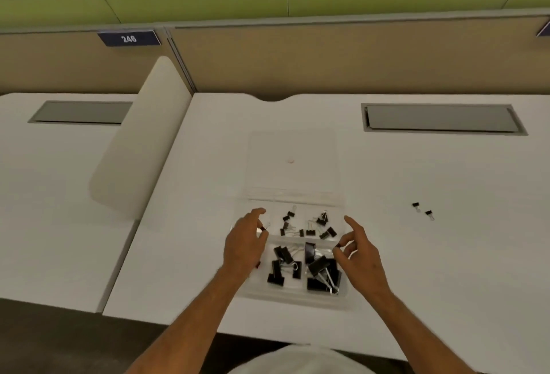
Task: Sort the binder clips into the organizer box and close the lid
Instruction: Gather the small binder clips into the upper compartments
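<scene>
Clips: light, stiff, springy; box: thin clear plastic, easily slid.

Lower centre of frame: left hand point(244, 242) hovers over the box point(293, 299) at its left edge, seemingly pinching a small clip point(265, 227). The box's four compartments hold sorted clips point(320, 269); its lid point(293, 147) lies open above. Right hand point(358, 251) hovers at the right edge, fingers loosely curled, apparently empty. At right of frame, two loose clips point(422, 210) remain on the desk point(178, 254); grasp by the black body.

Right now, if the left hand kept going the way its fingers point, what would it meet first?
The left hand points up and right over the organizer box; it would probably first meet the small binder clips in the upper-left compartment, though its height above them is unclear.
</scene>
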A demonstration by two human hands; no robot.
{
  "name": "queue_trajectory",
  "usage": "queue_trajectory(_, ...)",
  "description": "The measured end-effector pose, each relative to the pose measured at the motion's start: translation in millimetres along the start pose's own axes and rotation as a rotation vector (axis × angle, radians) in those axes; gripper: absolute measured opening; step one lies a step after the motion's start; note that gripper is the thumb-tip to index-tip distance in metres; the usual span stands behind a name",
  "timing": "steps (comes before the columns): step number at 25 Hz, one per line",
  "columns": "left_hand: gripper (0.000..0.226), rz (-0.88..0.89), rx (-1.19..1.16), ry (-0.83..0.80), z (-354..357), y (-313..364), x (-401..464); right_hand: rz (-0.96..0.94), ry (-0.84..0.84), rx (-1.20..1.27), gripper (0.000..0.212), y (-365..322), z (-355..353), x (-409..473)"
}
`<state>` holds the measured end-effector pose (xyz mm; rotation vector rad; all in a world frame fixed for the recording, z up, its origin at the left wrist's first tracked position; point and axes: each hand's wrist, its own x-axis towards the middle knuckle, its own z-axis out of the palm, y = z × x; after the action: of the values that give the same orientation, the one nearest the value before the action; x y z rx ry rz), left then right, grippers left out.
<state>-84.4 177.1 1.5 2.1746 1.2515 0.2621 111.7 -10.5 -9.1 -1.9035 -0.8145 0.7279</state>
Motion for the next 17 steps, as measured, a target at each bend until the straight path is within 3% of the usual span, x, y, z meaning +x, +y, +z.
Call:
queue_trajectory(12, 0.048, -0.023, -0.042, -0.111, -14, -45, 50, 0.084, 0.0, -0.045, 0.072, -24, 60, 10)
queue_trajectory(17, 0.048, -0.048, -0.159, -0.029, -26, -51, 42, 0.016, -0.127, -0.129, 0.073, -54, 93, 51)
